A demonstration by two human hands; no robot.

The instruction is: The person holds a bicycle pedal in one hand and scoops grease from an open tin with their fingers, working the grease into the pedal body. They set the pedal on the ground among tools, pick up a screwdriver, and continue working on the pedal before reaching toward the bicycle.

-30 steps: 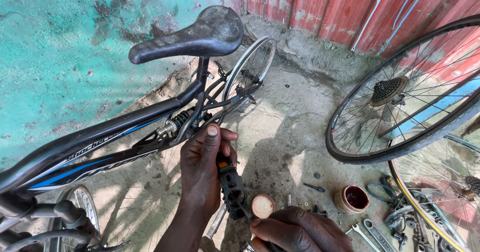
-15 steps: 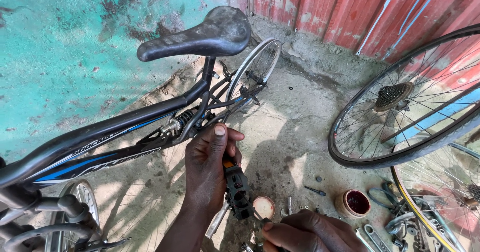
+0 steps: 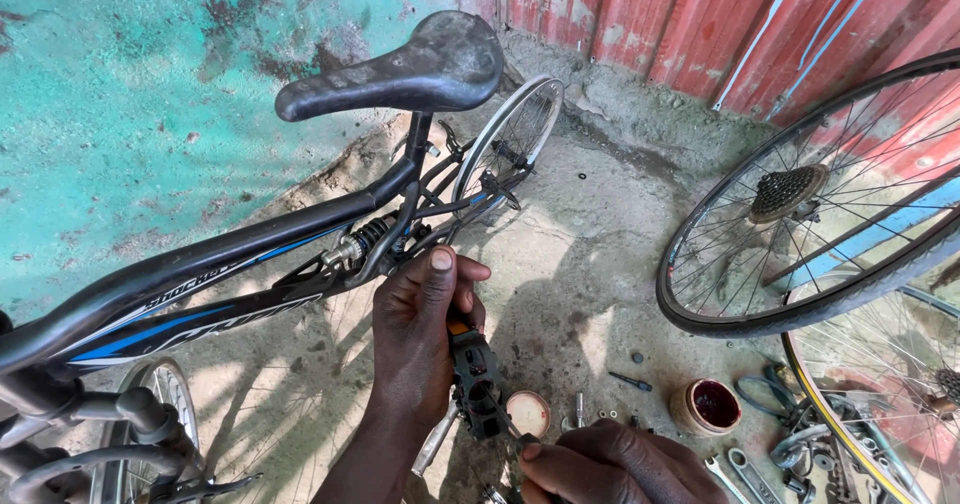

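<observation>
My left hand [image 3: 420,339] grips a black bicycle pedal [image 3: 477,382] on its crank arm [image 3: 437,442], thumb pointing up beside the frame. My right hand [image 3: 615,464] sits at the bottom edge, fingers closed on a thin tool whose tip touches the pedal's lower end. The black and blue bicycle [image 3: 230,284] stands to the left, its black saddle [image 3: 400,64] above my hands and its rear wheel [image 3: 510,139] behind.
A loose wheel with a cassette [image 3: 810,204] leans at the right, another rim [image 3: 880,414] below it. A small round tub of red grease [image 3: 707,406], its lid [image 3: 527,412], spanners [image 3: 745,469] and small parts lie on the concrete floor. A turquoise wall [image 3: 150,84] is left, red sheeting [image 3: 680,14] behind.
The view has shifted slightly; my hands and the pedal sit a little lower and to the right. Both hands keep their hold.
</observation>
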